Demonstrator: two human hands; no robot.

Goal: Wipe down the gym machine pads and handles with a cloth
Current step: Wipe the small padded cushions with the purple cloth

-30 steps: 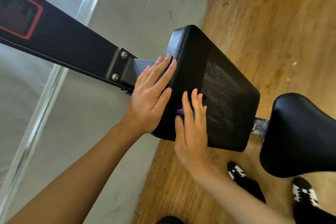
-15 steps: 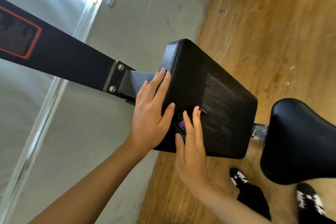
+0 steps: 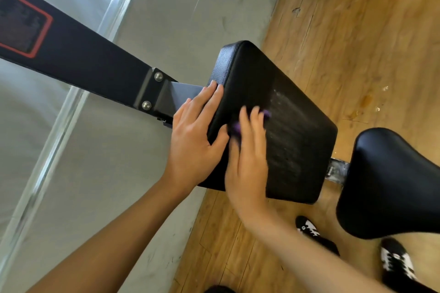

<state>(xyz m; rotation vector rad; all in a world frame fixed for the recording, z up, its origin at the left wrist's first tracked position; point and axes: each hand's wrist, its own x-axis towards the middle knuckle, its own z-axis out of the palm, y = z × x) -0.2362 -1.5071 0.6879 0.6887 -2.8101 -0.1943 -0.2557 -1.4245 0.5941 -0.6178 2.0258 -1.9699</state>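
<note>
Left hand [image 3: 192, 140]: my fingers were straight and close together, laid flat on the pad's left side edge. The thumb was spread onto its face. It braced and gripped nothing.
Right hand [image 3: 247, 157]: my fingers were stretched flat over the cloth, pressing it down. Blur hid whether my thumb hooked any of it.
Cloth [image 3: 237, 129]: purple and small, it lay on the pad's face near the left edge, almost wholly under my right fingers.
Pad [image 3: 297, 131]: black and textured, it was fixed to the frame arm [image 3: 83, 59], with pale streaks across its middle.
Risk, slip: pressure alone seemed to hold the cloth. A fast stroke could have left it behind, so that bare fingers smeared the vinyl.
Risk, coverage: with so little cloth, short strokes near the left edge would probably have missed the streaked middle and the far corners.
Risk, masked strip: my left hand covered part of the side edge, which would have gone unwiped unless I shifted it.
Risk, pinch: my left fingertips lay just beside the bolted bracket [image 3: 152, 90]. If the pad pivoted, they could have been caught.
Seat pad [image 3: 392, 185]: it was well apart from both hands and easily forgotten.
</note>
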